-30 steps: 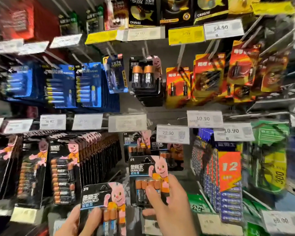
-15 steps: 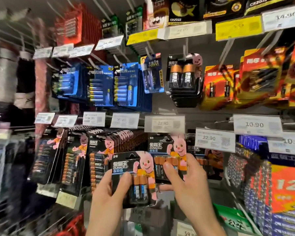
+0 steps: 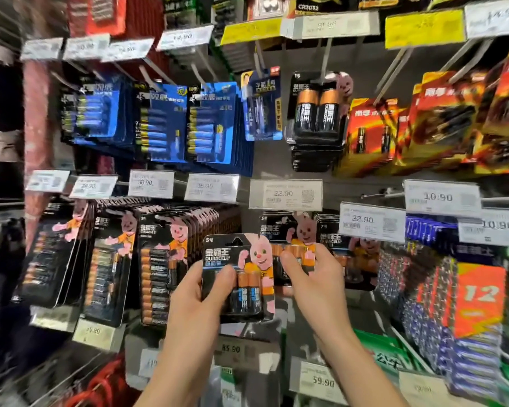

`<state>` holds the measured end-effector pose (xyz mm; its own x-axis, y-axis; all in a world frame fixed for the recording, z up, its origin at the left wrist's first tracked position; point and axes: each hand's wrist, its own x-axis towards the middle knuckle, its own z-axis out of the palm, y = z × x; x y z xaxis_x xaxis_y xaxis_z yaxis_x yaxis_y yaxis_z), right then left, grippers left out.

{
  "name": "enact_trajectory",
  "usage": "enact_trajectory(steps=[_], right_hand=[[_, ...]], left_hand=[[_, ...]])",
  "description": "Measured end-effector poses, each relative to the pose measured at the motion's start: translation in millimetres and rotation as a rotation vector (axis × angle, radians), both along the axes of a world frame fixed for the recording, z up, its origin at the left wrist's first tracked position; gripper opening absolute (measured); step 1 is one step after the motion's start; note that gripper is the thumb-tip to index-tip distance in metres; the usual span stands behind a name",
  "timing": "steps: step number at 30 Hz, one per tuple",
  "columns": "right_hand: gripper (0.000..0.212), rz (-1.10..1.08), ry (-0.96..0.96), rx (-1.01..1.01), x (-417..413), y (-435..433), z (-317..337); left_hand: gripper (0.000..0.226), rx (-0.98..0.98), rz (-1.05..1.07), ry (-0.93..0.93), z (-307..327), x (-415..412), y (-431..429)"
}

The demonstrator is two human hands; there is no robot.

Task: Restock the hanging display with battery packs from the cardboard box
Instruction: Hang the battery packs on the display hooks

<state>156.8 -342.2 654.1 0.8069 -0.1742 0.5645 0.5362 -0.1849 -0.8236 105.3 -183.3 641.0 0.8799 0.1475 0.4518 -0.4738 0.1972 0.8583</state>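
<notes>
Seen from the head camera, the left hand (image 3: 193,298), fingers curled round a black card blister pack of two copper-topped batteries (image 3: 218,257), has brought it up from low down to hook height, so hanging it looks next. The right hand (image 3: 318,283) still pinches the matching black pack (image 3: 279,227) hung under the white 22.90 price tag (image 3: 285,193), as a second ago. The cardboard box is out of sight.
</notes>
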Motion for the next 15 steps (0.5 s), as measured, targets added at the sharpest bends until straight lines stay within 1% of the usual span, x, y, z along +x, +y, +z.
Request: enact_trajectory(steps=[1, 2, 4, 5, 8, 10, 12, 14, 15], right_hand=[[0.008, -0.025, 0.004, 0.018, 2, 3, 0], [0.005, -0.049, 0.008, 0.040, 6, 7, -1], [0.021, -0.067, 0.093, 0.155, 20, 17, -6], [0.029, -0.059, 0.135, 0.253, 24, 21, -8], [0.037, -0.044, 0.247, 0.521, 33, 28, -10], [0.044, -0.052, 0.306, 0.610, 39, 31, -10], [0.046, -0.014, 0.343, 0.681, 40, 35, -10], [0.068, 0.011, 0.390, 0.727, 46, 35, -14], [0.073, 0.030, 0.415, 0.763, 44, 34, -14]], left_hand=[[0.013, -0.005, 0.009, 0.003, 0, 0, -1], [0.014, -0.008, 0.014, 0.000, 1, 1, -1], [0.014, -0.015, 0.012, -0.002, 1, 2, -3], [0.014, -0.019, 0.012, 0.001, 2, 3, -4], [0.016, -0.026, 0.006, -0.009, 2, 5, -7], [0.016, -0.030, -0.001, -0.019, 1, 4, -9], [0.017, -0.032, 0.021, -0.022, 1, 4, -10], [0.017, -0.026, 0.031, -0.029, 0, 5, -10], [0.015, -0.017, 0.032, -0.030, 0, 5, -11]])
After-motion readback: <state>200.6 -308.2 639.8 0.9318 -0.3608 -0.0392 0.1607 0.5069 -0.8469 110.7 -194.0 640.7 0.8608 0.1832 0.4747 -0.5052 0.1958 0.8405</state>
